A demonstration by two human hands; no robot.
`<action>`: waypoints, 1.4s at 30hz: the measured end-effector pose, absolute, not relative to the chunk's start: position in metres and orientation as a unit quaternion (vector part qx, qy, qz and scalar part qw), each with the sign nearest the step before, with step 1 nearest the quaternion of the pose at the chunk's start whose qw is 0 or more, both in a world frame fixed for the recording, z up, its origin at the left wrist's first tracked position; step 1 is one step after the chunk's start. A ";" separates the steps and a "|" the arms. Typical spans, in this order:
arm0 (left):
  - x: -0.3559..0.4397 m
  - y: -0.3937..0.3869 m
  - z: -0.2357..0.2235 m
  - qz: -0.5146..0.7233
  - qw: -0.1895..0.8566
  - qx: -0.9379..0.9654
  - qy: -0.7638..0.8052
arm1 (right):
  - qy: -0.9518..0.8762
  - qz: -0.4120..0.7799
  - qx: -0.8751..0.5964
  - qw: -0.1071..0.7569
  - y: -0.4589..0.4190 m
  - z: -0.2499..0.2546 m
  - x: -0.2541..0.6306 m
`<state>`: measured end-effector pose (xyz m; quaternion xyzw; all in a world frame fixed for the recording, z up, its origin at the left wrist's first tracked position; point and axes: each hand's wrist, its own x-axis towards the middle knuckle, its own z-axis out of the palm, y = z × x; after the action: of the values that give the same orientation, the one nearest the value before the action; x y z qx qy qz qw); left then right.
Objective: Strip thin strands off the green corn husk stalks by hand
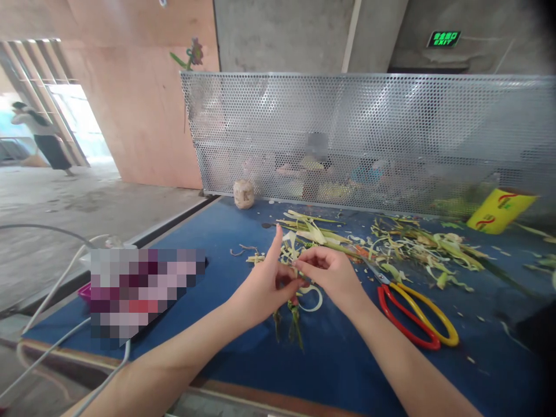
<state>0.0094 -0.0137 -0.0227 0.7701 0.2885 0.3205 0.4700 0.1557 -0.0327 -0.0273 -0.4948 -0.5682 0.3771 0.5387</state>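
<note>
Over the blue table [347,359] my two hands meet at the centre. My left hand [264,284] pinches a small bundle of green leaf strips [295,321] whose ends hang down below it; its index finger points straight up. My right hand [328,272] is closed, its fingertips pinching a pale strip at the top of the same bundle. A curled pale strip [315,301] loops beneath my right hand.
Red-and-yellow scissors [412,313] lie right of my hands. Leaf scraps [412,243] litter the table behind. A perforated metal screen [369,139] stands at the back, a person behind it. A yellow container [499,211] stands right, a small jar [244,194] left. White cables [56,278] run left.
</note>
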 end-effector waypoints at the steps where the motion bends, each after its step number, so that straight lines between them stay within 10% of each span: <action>1: 0.010 -0.013 -0.024 0.320 0.490 0.760 0.282 | -0.567 0.368 -0.497 0.544 -0.033 -0.027 0.155; 7: 0.012 -0.011 -0.022 0.282 0.653 0.658 0.247 | -0.592 0.304 -0.513 0.542 -0.033 -0.029 0.153; 11: 0.012 -0.008 -0.013 0.363 0.730 0.524 0.247 | -0.654 -0.004 -0.494 0.573 -0.042 -0.026 0.159; 21: 0.004 -0.006 -0.002 0.428 0.756 0.426 0.252 | -0.817 -0.384 -0.299 0.309 -0.050 -0.027 0.148; 33: 0.003 -0.001 -0.013 0.474 0.629 0.567 0.241 | -0.680 0.057 -0.428 0.592 -0.041 -0.036 0.152; 42: 0.002 -0.001 -0.014 0.440 0.552 0.650 0.281 | -0.565 0.376 -0.417 0.604 -0.031 -0.044 0.149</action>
<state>0.0024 -0.0007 -0.0140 0.6500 0.2813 0.4403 0.5518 0.1489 -0.0306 -0.0440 -0.4166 -0.5654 0.3760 0.6045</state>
